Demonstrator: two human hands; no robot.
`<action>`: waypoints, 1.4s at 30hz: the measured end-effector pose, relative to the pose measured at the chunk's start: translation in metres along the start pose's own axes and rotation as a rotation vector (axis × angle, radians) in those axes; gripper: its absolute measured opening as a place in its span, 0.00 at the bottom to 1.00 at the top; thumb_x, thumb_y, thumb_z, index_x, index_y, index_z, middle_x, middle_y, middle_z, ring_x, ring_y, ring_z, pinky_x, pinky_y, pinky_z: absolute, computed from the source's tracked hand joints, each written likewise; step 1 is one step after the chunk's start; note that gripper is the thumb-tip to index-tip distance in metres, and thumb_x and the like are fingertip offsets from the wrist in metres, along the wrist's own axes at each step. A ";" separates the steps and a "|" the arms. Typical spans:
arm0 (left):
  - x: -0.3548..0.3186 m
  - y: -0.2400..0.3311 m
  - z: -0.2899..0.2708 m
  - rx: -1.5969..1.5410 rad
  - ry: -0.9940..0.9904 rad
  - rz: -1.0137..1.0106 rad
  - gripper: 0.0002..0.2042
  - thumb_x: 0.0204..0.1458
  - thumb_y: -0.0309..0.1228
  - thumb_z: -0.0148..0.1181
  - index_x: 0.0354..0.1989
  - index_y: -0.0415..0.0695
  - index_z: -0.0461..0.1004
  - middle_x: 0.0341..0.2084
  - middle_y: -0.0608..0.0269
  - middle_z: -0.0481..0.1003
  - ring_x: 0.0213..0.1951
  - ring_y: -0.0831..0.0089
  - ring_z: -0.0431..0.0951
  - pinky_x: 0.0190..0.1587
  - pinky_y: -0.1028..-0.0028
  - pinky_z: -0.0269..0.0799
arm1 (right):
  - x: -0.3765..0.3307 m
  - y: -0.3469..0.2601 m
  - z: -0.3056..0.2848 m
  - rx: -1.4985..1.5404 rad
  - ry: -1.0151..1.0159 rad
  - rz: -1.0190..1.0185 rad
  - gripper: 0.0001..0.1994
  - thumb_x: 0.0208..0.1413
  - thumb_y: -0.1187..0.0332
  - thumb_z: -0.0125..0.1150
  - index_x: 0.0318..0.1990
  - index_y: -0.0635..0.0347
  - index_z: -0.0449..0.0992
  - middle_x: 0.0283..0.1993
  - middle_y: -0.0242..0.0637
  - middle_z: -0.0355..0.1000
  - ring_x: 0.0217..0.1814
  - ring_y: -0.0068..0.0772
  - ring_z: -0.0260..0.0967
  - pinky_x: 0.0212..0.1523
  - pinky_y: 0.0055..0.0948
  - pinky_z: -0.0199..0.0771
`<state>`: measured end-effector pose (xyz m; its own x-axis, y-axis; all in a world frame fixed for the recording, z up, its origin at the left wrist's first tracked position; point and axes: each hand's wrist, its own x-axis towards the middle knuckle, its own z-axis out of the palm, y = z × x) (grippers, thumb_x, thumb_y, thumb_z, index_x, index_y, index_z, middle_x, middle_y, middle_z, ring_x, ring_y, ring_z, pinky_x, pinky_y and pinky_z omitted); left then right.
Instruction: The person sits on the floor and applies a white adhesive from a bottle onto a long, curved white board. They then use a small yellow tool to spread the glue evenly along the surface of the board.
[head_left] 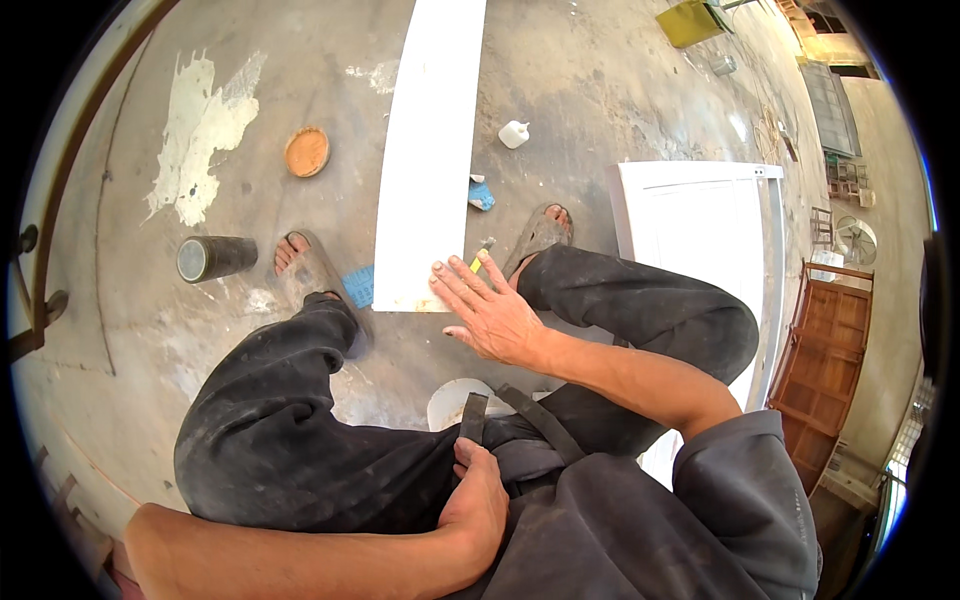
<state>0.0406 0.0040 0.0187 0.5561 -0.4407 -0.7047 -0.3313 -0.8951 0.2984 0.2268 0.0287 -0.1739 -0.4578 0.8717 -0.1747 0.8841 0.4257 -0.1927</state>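
Note:
A long white board (430,150) runs away from me between my feet, its near end close to my knees. My right hand (497,318) has its fingers stretched out, with the fingertips at the right corner of that near end. Close to those fingertips, a small yellow-handled tool (480,260) is partly hidden. At my lap, my left hand (477,490) is closed around the lower end of a dark flat strip (473,418); the exact kind of this strip is unclear. Beside it, a dark strap (540,422) crosses my waist.
Blue sandpaper pieces (481,193) lie by the board. An orange-filled bowl (307,152), a dark cylindrical can (217,258) and a small white bottle (514,134) are on the concrete floor. A white panel door (690,215) lies at right, near brown wooden furniture (828,365).

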 end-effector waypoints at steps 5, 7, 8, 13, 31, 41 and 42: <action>0.003 -0.003 -0.002 -0.028 -0.012 0.018 0.20 0.61 0.37 0.53 0.60 0.45 0.75 0.56 0.55 0.76 0.58 0.50 0.72 0.61 0.46 0.62 | 0.037 0.023 -0.003 -0.130 0.071 0.076 0.35 0.69 0.47 0.45 0.74 0.62 0.53 0.78 0.43 0.50 0.83 0.42 0.39 0.80 0.55 0.32; 0.000 -0.006 -0.003 -0.026 -0.012 0.020 0.20 0.62 0.37 0.53 0.60 0.45 0.75 0.56 0.55 0.76 0.58 0.50 0.72 0.61 0.46 0.62 | 0.035 0.018 -0.004 -0.082 0.059 0.052 0.35 0.69 0.47 0.45 0.74 0.63 0.53 0.78 0.43 0.50 0.83 0.42 0.39 0.80 0.55 0.32; -0.001 -0.007 -0.003 -0.025 -0.013 0.020 0.20 0.62 0.37 0.53 0.60 0.44 0.75 0.56 0.55 0.76 0.58 0.50 0.72 0.61 0.46 0.62 | 0.024 0.008 -0.002 -0.031 0.041 0.021 0.36 0.69 0.47 0.45 0.74 0.63 0.53 0.78 0.43 0.50 0.83 0.41 0.39 0.80 0.55 0.32; 0.002 -0.001 0.000 0.002 -0.007 -0.010 0.21 0.61 0.38 0.53 0.60 0.43 0.73 0.56 0.56 0.75 0.58 0.51 0.71 0.61 0.47 0.62 | 0.031 0.021 -0.004 -0.056 0.056 0.029 0.36 0.70 0.47 0.44 0.73 0.67 0.52 0.78 0.49 0.49 0.82 0.45 0.40 0.79 0.54 0.33; 0.007 0.002 0.006 -0.017 0.078 -0.069 0.19 0.62 0.36 0.50 0.56 0.42 0.77 0.51 0.52 0.77 0.55 0.51 0.73 0.60 0.47 0.64 | 0.083 0.104 -0.021 -0.248 0.166 0.081 0.37 0.69 0.45 0.42 0.72 0.70 0.55 0.77 0.53 0.49 0.82 0.49 0.41 0.80 0.48 0.35; 0.008 0.007 0.011 -0.014 0.090 -0.083 0.19 0.62 0.37 0.49 0.56 0.41 0.77 0.51 0.50 0.77 0.55 0.50 0.73 0.60 0.47 0.64 | 0.084 0.068 -0.010 -0.144 0.173 0.066 0.39 0.68 0.45 0.45 0.71 0.74 0.54 0.77 0.57 0.49 0.81 0.52 0.42 0.79 0.48 0.38; 0.007 0.006 0.011 -0.012 0.097 -0.086 0.19 0.61 0.37 0.49 0.56 0.41 0.77 0.51 0.51 0.77 0.55 0.50 0.73 0.60 0.47 0.64 | 0.088 0.067 -0.010 -0.152 0.185 0.121 0.39 0.68 0.45 0.45 0.70 0.75 0.54 0.76 0.58 0.49 0.81 0.53 0.42 0.79 0.48 0.38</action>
<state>0.0343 -0.0041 0.0082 0.6535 -0.3660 -0.6625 -0.2704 -0.9305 0.2473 0.2471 0.1369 -0.1925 -0.3357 0.9419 -0.0058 0.9416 0.3354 -0.0312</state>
